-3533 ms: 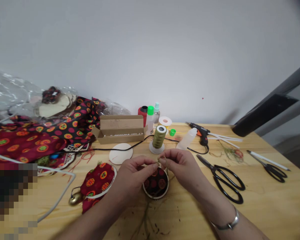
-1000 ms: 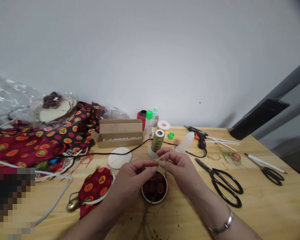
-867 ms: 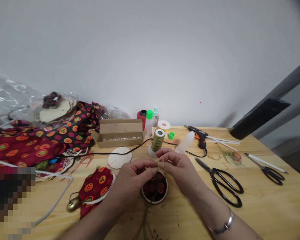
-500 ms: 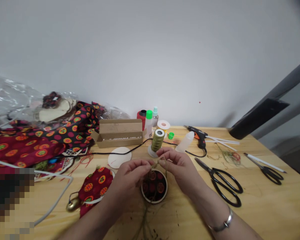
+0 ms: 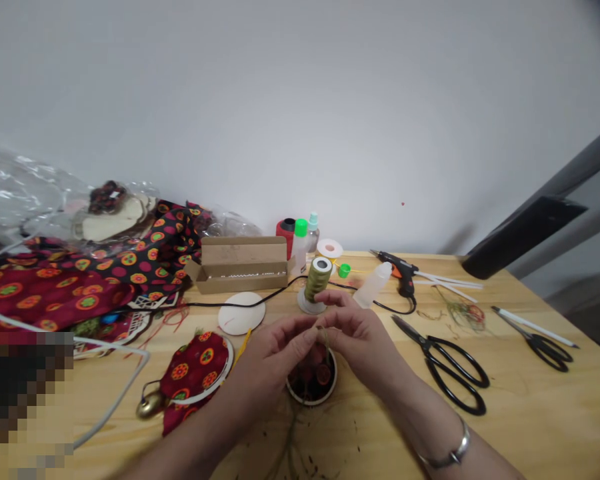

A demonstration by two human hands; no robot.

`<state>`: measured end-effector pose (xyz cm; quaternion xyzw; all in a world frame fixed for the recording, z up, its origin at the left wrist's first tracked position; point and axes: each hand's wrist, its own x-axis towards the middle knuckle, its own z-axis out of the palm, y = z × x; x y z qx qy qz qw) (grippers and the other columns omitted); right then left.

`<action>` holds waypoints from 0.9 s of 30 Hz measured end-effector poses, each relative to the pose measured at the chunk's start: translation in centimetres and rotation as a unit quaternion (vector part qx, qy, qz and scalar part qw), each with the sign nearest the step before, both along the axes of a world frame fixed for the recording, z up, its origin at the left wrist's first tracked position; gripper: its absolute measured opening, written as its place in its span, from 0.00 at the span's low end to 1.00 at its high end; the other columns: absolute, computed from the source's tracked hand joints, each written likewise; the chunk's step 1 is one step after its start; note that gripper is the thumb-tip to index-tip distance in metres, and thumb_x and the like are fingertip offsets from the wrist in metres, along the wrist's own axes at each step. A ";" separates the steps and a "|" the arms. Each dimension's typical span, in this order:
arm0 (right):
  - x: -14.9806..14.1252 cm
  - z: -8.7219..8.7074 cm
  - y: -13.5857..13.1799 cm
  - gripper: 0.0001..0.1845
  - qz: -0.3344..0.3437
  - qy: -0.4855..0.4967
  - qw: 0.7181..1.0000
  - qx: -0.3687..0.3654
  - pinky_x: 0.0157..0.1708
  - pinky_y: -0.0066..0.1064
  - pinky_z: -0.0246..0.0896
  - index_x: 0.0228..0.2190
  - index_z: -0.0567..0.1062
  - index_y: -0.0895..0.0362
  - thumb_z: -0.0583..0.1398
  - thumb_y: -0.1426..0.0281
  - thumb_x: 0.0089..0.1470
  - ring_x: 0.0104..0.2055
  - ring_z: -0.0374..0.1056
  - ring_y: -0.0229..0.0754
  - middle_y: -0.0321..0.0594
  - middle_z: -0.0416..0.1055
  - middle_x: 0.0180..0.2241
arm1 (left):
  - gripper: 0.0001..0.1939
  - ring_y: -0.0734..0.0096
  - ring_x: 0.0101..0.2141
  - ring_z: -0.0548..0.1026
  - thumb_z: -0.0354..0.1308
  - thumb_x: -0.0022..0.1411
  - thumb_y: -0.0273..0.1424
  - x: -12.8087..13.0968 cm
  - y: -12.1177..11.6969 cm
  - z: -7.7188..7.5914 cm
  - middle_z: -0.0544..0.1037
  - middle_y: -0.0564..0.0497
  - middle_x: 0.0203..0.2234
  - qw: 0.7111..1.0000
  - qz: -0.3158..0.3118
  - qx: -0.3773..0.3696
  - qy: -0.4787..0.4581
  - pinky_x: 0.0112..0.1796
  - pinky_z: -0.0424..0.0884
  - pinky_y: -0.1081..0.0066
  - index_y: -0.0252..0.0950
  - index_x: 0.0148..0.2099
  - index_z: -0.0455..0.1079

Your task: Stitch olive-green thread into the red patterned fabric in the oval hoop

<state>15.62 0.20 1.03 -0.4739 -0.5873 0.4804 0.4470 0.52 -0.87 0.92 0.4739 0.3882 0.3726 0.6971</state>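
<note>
Above a round, white-rimmed piece covered in dark patterned fabric (image 5: 310, 390), my two hands meet fingertip to fingertip. My left hand (image 5: 280, 347) is closed, thumb against forefinger, on olive-green thread (image 5: 327, 331). A small loop of that thread shows at the pinched fingers of my right hand (image 5: 363, 333), which wears a silver bracelet at the wrist. Loose thread ends (image 5: 291, 440) trail over the table below the piece. Just behind the hands stands a spool of olive thread (image 5: 318, 280). The hands cover the upper part of the round piece.
Large black scissors (image 5: 455, 373) lie to the right, smaller scissors (image 5: 547, 350) beyond them. A glue gun (image 5: 400, 270) and a white bottle (image 5: 375, 285) are behind. Left are a red fabric piece (image 5: 197, 367) with a brass bell (image 5: 151, 404), a white disc (image 5: 241, 321) and a cardboard box (image 5: 244, 253).
My hands have come closer together, the left fingers moving right to meet the right ones. The thread loop between them looks smaller. A yellow strip now shows beside my left hand.
</note>
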 end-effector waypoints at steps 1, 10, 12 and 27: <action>0.0 0.0 0.0 0.05 0.000 -0.004 1.000 0.002 0.50 0.36 0.51 0.20 0.77 0.56 0.62 0.77 0.42 0.50 0.58 0.44 0.41 0.62 0.44 | 0.11 0.78 0.22 0.67 0.55 0.56 0.35 0.0 0.1 -0.2 0.71 0.54 0.21 1.000 -0.012 -0.017 -0.009 0.24 0.62 0.77 0.35 0.39 0.71; -0.1 0.0 0.1 0.02 0.014 0.099 0.993 -0.059 0.45 0.34 0.54 0.18 0.77 0.56 0.66 0.73 0.37 0.49 0.58 0.45 0.41 0.62 0.42 | 0.12 0.86 0.14 0.57 0.60 0.52 0.32 -0.2 0.6 -1.5 0.66 0.57 0.14 0.991 0.002 -0.102 -0.081 0.16 0.47 0.80 0.31 0.22 0.67; -0.1 -0.3 0.0 0.03 0.015 0.153 0.984 -0.090 0.44 0.33 0.54 0.18 0.77 0.56 0.67 0.72 0.35 0.48 0.59 0.45 0.40 0.63 0.41 | 0.11 0.86 0.14 0.56 0.60 0.52 0.31 -0.1 0.5 -1.4 0.66 0.57 0.13 0.989 -0.001 -0.109 -0.102 0.16 0.46 0.80 0.31 0.22 0.67; 0.2 -0.2 0.6 0.07 -0.036 0.341 0.918 -0.197 0.32 0.29 0.55 0.23 0.76 0.58 0.67 0.72 0.36 0.32 0.63 0.35 0.37 0.71 0.33 | 0.08 0.89 0.11 0.53 0.61 0.49 0.31 -0.2 0.3 -0.7 0.68 0.56 0.13 0.990 0.056 -0.108 -0.072 0.14 0.41 0.80 0.31 0.25 0.71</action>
